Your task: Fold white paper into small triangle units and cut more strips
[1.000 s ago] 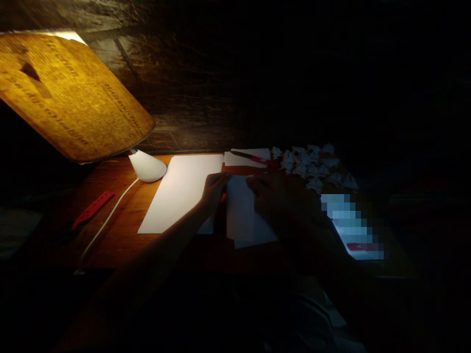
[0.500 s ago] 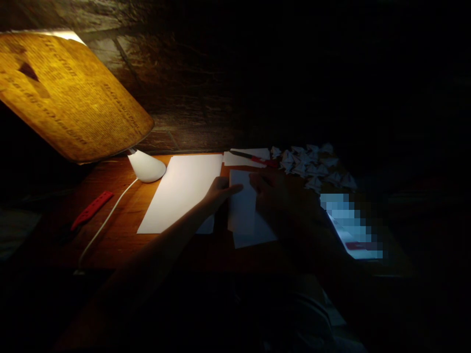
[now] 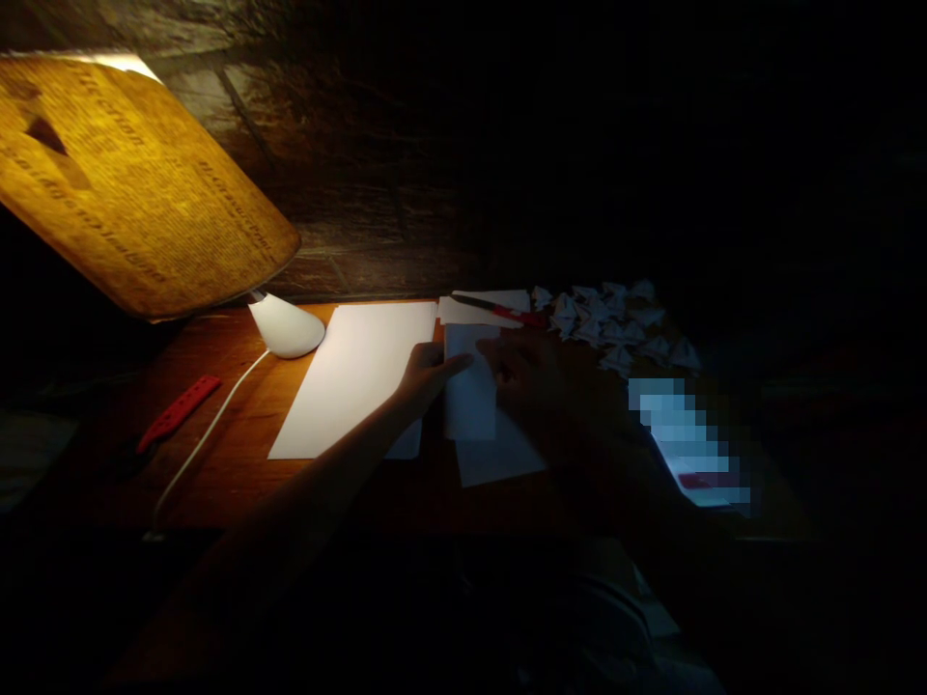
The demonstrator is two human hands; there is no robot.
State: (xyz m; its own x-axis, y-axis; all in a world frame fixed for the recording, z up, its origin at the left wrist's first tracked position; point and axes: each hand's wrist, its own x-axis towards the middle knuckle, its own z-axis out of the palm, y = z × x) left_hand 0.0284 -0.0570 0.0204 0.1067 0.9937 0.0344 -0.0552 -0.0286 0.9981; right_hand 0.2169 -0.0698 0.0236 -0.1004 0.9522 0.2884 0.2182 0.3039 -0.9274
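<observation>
A narrow piece of paper point(image 3: 469, 410), seemingly folded, is held above the table in the middle of the view. My left hand point(image 3: 427, 375) grips its left edge, the thumb lying across the front. Dark against the shadow, my right hand point(image 3: 518, 367) is at the paper's upper right edge with its fingers curled and a fingertip on the sheet. Below the held paper lies another sheet point(image 3: 499, 461), partly covered by it. A stack of white paper point(image 3: 354, 376) is beside my left hand, under the lamplight.
A lamp point(image 3: 286, 326) with a printed shade stands at the left, its white cord point(image 3: 210, 434) crossing the table. Near it lies a red-handled tool point(image 3: 178, 413). A knife point(image 3: 499, 310) rests on smaller sheets point(image 3: 463, 311). Several folded paper pieces point(image 3: 601, 319) and a lit screen point(image 3: 688, 439) are rightward.
The held paper has risen slightly and shifted a little left, uncovering more of the sheet below. My right fingers have moved slightly left along its upper part.
</observation>
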